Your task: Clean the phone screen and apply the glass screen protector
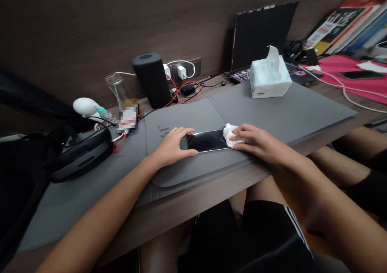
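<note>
A smartphone [208, 141] lies face up on the grey desk mat [187, 172], its dark screen showing. My left hand [173, 147] grips the phone's left end, with the thumb at the near edge and the fingers at the far edge. In my right hand [252, 141] is a crumpled white tissue [229, 135], pressed onto the right end of the screen. The tissue and fingers hide that end of the phone.
A tissue pack [270, 78] stands on the mat before an open laptop [263, 35]. Behind are a black cylindrical speaker [152, 79], a glass jar [116, 85] and tangled cables. A black headset [83, 154] lies left; books [347, 27] and another phone [361, 75] are right.
</note>
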Motion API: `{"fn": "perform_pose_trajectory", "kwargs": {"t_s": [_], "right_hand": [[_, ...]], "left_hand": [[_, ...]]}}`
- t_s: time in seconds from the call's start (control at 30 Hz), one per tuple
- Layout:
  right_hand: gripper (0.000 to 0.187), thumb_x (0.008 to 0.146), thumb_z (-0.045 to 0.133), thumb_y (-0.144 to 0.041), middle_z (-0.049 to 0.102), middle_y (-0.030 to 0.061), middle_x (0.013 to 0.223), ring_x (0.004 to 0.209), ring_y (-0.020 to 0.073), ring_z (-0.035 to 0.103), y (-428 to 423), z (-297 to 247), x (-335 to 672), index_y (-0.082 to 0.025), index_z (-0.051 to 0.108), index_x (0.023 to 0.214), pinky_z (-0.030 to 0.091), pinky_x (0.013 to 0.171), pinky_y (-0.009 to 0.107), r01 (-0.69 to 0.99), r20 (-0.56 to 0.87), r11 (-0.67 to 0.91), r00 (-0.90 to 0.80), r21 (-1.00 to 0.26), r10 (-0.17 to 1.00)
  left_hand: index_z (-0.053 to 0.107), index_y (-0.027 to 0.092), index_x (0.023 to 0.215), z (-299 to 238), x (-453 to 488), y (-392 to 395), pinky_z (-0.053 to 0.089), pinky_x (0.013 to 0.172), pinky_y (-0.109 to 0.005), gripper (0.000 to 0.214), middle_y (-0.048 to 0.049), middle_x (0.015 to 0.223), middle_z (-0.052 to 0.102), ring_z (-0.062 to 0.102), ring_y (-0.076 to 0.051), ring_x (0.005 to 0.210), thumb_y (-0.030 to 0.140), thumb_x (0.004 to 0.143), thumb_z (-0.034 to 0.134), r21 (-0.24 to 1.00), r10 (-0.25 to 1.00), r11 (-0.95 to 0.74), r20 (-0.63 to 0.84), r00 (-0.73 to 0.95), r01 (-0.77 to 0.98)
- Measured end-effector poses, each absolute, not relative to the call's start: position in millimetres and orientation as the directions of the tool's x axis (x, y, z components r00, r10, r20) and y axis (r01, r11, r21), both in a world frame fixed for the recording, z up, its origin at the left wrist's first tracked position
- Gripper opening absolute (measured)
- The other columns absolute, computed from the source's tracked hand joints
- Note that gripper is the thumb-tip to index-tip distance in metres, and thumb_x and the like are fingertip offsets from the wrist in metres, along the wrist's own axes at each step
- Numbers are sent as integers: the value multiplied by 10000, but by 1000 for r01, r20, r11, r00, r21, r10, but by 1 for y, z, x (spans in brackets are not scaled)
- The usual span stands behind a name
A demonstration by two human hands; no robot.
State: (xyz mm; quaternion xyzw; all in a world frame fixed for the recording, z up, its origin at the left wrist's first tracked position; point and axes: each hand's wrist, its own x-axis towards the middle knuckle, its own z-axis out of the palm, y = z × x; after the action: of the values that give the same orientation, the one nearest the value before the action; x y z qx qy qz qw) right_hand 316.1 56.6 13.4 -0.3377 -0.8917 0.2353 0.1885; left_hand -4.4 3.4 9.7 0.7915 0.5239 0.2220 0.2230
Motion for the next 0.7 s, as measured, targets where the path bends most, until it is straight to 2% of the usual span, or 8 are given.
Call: {"fn": "perform_pose_trajectory", "kwargs": {"t_s": [0.1,0.27,0.7], "right_hand": [[296,915,596,-500,629,106,1124,1043,287,610,62,14,317,-258,705,1044,494,903,476,519,131,629,-702,-579,700],[300,874,655,-522,569,101,1382,1282,316,508,71,5,322,-264,683,1025,411,1055,539,490,127,618,-713,-614,690],[319,846,681,-533,607,104,1310,1257,322,511,78,12,318,-260,690,1011,390,1047,552,502,83,610,-726,-613,682]], "left_hand": [[537,303,1308,8,-5,4,404,1077,-486,548,-34,1243,633,536,-289,1206,421,815,745,586,927,-357,127,353,727],[543,291,1303,8,-5,4,421,1063,-475,544,-38,1236,634,544,-285,1191,408,813,748,589,925,-363,133,356,722],[544,288,1304,9,-4,4,411,1065,-482,563,-41,1237,641,539,-292,1191,392,798,765,603,929,-350,125,349,716]]}}
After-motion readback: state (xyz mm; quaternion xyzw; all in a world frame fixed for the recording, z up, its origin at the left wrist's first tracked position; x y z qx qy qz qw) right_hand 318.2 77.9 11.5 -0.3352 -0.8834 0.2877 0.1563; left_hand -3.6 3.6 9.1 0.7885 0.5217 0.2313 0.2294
